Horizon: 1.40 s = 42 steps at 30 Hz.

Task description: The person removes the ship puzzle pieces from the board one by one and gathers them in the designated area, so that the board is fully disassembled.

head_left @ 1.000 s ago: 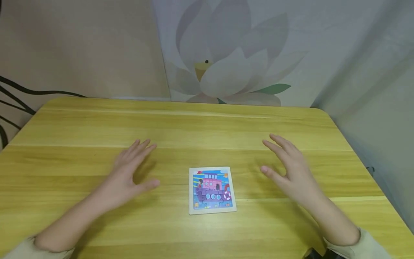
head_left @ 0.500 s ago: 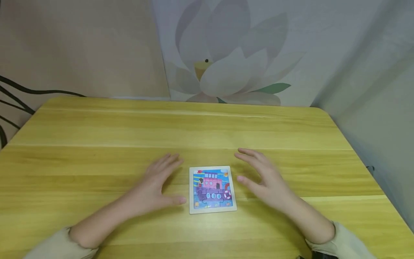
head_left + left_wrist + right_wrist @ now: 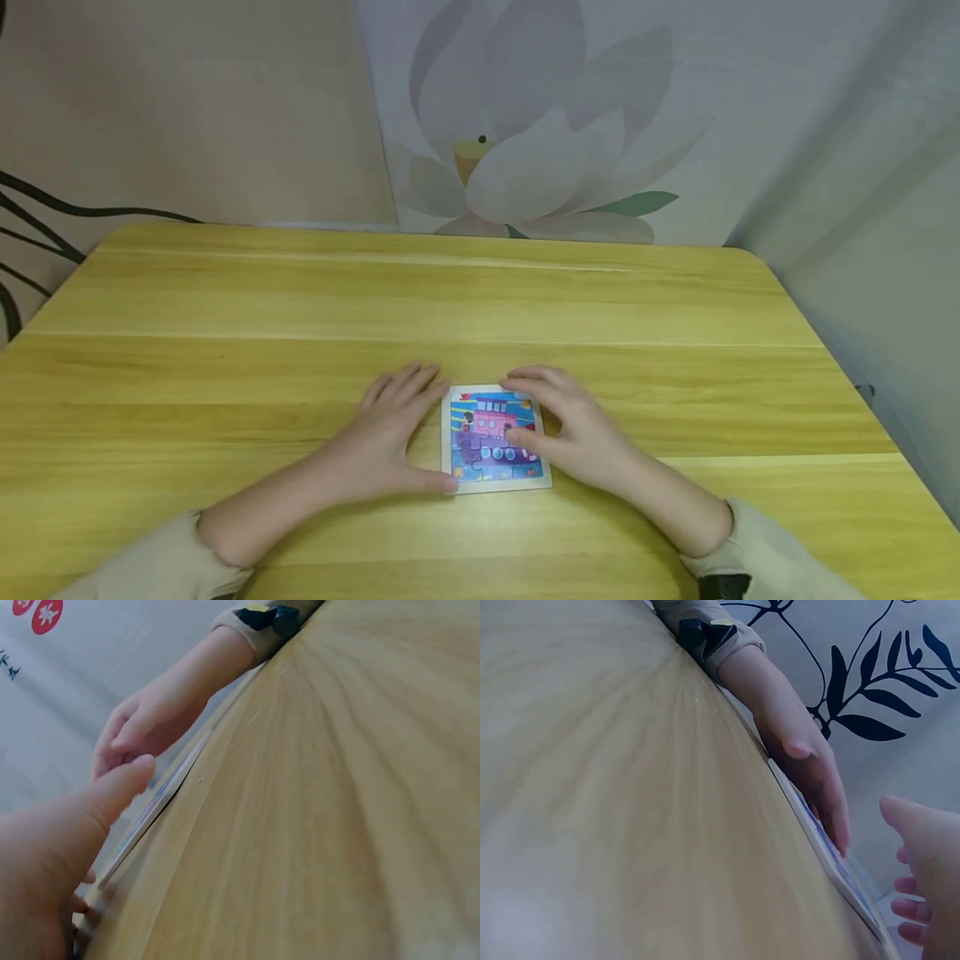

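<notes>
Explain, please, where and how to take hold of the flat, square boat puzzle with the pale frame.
I would probably grip opposite edges of the puzzle, on its pale frame, from left and right: it lies flat, thin, with straight sides.

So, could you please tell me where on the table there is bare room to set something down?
Bare table lies between the puzzle and far edge, left of the left hand and right of the right hand. It is crowded at the puzzle, where both hands are.
</notes>
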Each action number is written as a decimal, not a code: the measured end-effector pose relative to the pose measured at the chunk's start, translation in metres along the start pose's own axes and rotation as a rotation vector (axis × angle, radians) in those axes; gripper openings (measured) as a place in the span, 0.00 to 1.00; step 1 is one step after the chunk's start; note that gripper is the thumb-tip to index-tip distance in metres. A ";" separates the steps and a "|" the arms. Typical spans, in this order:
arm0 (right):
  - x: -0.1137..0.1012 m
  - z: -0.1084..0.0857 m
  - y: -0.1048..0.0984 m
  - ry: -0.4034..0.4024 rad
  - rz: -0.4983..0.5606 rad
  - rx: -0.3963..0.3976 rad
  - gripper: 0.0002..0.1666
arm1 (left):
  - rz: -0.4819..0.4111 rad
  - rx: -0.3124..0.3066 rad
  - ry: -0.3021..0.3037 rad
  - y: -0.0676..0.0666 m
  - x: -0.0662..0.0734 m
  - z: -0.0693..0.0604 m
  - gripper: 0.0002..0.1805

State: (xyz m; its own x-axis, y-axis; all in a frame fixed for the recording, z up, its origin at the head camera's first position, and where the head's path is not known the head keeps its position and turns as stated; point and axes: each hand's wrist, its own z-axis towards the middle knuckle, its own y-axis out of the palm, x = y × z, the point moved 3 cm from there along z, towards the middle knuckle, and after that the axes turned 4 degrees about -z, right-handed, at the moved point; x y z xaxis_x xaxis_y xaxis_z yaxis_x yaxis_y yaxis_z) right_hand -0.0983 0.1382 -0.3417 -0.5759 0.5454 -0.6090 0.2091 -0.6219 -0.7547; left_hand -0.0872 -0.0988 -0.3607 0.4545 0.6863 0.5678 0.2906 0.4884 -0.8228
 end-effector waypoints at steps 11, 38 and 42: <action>-0.002 0.017 0.016 -0.047 -0.047 -0.040 0.32 | 0.069 -0.027 0.027 0.002 0.002 0.002 0.66; -0.002 0.037 0.033 0.048 -0.120 -0.045 0.23 | 0.049 -0.036 0.013 0.002 0.002 0.005 0.67; -0.005 0.040 0.032 0.092 -0.119 -0.054 0.21 | 0.048 -0.044 0.009 0.002 0.003 0.006 0.67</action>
State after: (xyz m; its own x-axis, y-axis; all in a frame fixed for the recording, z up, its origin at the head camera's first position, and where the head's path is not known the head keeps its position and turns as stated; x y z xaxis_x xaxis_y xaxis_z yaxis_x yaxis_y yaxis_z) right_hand -0.1204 0.0928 -0.3532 -0.5251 0.6639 -0.5325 0.1873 -0.5202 -0.8333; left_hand -0.0899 -0.0929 -0.3608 0.4764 0.7031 0.5280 0.3048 0.4312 -0.8492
